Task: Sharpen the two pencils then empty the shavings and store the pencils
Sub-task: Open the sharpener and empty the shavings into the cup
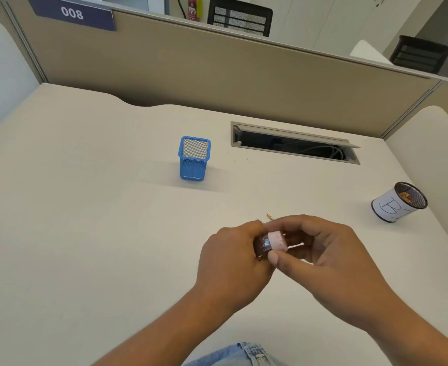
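A small sharpener [270, 243] with a dark transparent shavings cup and a pale pink cap sits between both hands above the desk. My left hand [233, 256] grips the dark cup. My right hand [323, 249] pinches the pink cap with thumb and fingers. Two sharpened pencil tips [270, 215] poke out on the desk just beyond my hands; the rest of the pencils is hidden. A blue mesh pencil holder [193, 159] stands upright farther back. At the right stands a black mesh cup [398, 203] wrapped in white paper, with orange shavings inside.
An open cable slot [294, 143] is cut into the white desk [85, 207] behind the holder. A tan partition wall [217, 70] closes off the back and the right side. Blue jeans [238, 355] show at the near desk edge.
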The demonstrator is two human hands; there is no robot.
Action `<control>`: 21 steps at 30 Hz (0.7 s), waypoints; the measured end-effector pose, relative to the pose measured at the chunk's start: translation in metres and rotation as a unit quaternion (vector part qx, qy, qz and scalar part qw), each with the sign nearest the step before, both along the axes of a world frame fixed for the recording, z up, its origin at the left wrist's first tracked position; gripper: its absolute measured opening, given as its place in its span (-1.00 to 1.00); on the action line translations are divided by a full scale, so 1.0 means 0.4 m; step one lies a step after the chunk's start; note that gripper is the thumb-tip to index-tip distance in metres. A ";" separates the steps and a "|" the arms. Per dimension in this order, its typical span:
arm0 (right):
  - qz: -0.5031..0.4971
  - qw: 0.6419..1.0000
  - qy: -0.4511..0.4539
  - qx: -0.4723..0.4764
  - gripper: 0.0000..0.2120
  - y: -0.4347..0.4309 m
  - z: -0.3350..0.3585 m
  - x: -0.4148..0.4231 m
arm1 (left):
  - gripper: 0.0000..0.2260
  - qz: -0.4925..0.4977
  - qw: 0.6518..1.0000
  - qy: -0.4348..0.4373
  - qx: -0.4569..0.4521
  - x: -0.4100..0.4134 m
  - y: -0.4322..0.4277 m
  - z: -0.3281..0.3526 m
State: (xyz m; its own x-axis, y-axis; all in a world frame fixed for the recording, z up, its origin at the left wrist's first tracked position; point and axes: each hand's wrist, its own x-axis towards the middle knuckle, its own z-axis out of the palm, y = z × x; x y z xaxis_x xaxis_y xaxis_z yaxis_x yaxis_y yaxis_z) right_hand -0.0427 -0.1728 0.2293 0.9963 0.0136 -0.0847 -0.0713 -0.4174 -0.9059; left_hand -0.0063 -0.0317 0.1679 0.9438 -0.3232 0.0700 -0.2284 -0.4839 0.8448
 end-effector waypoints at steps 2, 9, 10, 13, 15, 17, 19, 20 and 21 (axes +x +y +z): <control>-0.014 1.000 -0.009 0.008 -0.71 0.004 0.001 -0.001 | -0.80 -0.042 0.998 0.008 -0.035 0.000 0.010 -0.003; -0.080 0.994 -0.001 0.074 -0.73 -0.068 -0.034 0.019 | -0.80 -0.113 0.988 0.047 -0.090 0.020 -0.004 -0.002; -0.084 0.992 0.006 0.091 -0.73 -0.088 -0.042 0.023 | -0.80 -0.100 0.990 0.033 -0.090 0.028 -0.021 -0.002; -0.086 0.988 0.024 0.128 -0.75 -0.151 -0.063 0.032 | -0.78 -0.057 0.996 -0.040 -0.061 0.050 -0.068 -0.013; -0.084 0.989 0.029 0.117 -0.77 -0.209 -0.074 0.043 | -0.76 -0.036 0.997 -0.065 -0.024 0.057 -0.117 -0.016; -0.086 0.991 0.032 0.099 -0.80 -0.265 -0.086 0.051 | -0.75 -0.018 0.997 -0.072 -0.015 0.061 -0.168 -0.021; -0.089 0.990 0.030 0.105 -0.81 -0.319 -0.102 0.059 | -0.75 -0.002 0.998 -0.066 -0.022 0.063 -0.218 -0.029; -0.094 0.988 0.029 0.117 -0.81 -0.347 -0.112 0.064 | -0.75 0.004 0.998 -0.060 -0.023 0.066 -0.244 -0.035; -0.102 0.985 0.029 0.133 -0.81 -0.380 -0.124 0.069 | -0.75 0.009 0.998 -0.054 -0.020 0.071 -0.272 -0.043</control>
